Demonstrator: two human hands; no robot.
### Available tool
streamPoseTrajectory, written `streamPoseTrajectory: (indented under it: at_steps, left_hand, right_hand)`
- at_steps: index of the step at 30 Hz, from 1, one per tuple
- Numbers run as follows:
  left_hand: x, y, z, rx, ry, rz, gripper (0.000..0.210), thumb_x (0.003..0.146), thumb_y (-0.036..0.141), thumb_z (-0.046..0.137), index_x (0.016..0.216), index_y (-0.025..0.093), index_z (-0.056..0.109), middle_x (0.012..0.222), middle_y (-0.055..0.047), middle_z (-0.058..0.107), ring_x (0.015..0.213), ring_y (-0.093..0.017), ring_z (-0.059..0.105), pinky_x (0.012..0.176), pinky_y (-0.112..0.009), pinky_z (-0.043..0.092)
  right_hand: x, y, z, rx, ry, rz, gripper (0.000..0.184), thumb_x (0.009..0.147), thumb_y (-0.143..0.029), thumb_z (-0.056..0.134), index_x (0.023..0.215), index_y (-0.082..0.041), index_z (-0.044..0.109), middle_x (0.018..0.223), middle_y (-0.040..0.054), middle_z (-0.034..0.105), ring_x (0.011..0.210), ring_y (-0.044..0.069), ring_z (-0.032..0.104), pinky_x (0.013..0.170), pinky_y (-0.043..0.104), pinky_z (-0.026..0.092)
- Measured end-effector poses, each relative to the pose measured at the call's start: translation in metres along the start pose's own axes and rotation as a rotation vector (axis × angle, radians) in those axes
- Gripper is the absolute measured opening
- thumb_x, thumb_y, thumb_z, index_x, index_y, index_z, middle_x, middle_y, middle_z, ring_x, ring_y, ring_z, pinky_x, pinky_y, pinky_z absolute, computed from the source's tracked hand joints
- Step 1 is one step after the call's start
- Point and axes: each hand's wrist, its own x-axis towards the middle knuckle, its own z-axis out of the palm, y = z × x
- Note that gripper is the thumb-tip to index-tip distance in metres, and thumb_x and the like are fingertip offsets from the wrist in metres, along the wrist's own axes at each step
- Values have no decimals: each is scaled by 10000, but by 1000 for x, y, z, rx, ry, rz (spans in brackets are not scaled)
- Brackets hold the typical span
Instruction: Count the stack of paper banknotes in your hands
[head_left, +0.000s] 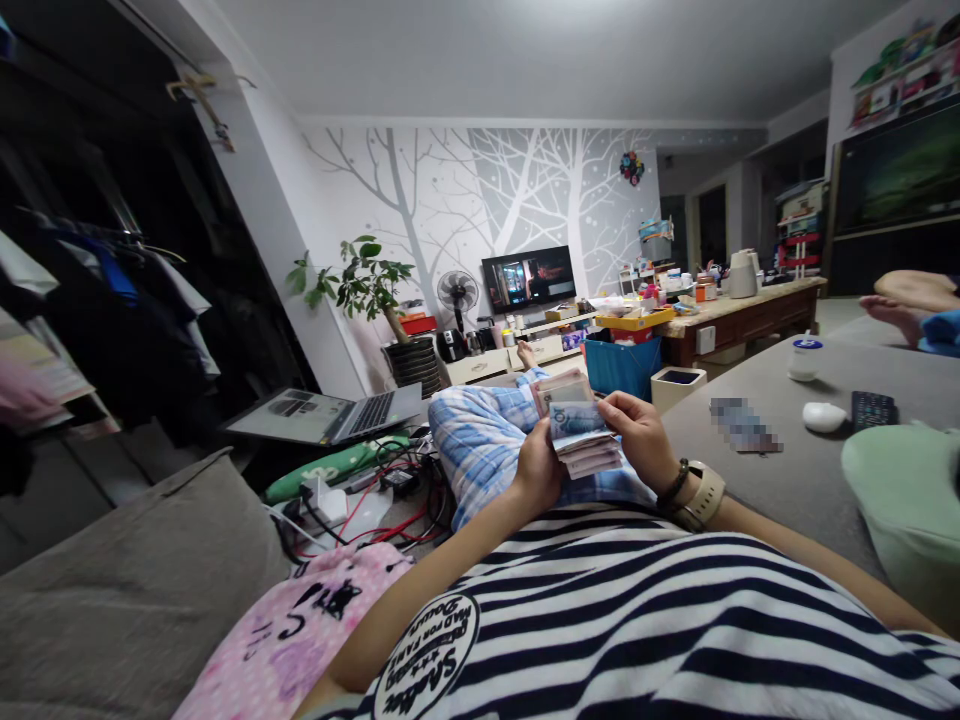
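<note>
Over my lap, my left hand (538,467) is closed around a stack of banknotes (592,456), its thumb along the near left edge. A blue banknote (576,419) marked 10 lies on top of the stack. My right hand (636,428) pinches the right edge of this blue note between thumb and fingers. Behind it, pinkish notes (561,390) stick up beyond the stack. A watch with a pale strap (703,494) and a dark beaded bracelet (674,483) are on my right wrist. Beneath the notes are my blue plaid trousers (480,430).
An open laptop (367,412) stands at the left above tangled cables (405,490). On the grey sofa surface at right lie a blurred-out item (742,425), a white mouse (823,417), a remote (874,409) and a lidded jar (805,360). Another person's foot (896,315) shows at far right.
</note>
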Motion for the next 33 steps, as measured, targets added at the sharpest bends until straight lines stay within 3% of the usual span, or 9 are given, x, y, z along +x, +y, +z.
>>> streamPoseTrajectory:
  at_steps: [12,33]
  left_hand:
    - [1,-3,-3,26,-36,8,345,848,426,645,1058,176,757,882,-78,791,914,-307,757,871,-442,602]
    - [3,-3,-5,33,-46,7,376,841,427,646,1086,159,745,921,-89,797,911,-305,760,868,-443,605]
  right_hand:
    - [0,-2,0,1,-6,2,473,811,-619,686,595,-222,543,573,-29,444,581,141,377,553,294,324]
    - [1,-1,0,-7,-11,3,461,805,-615,682,598,-224,553,569,-29,439,574,141,366,549,297,316]
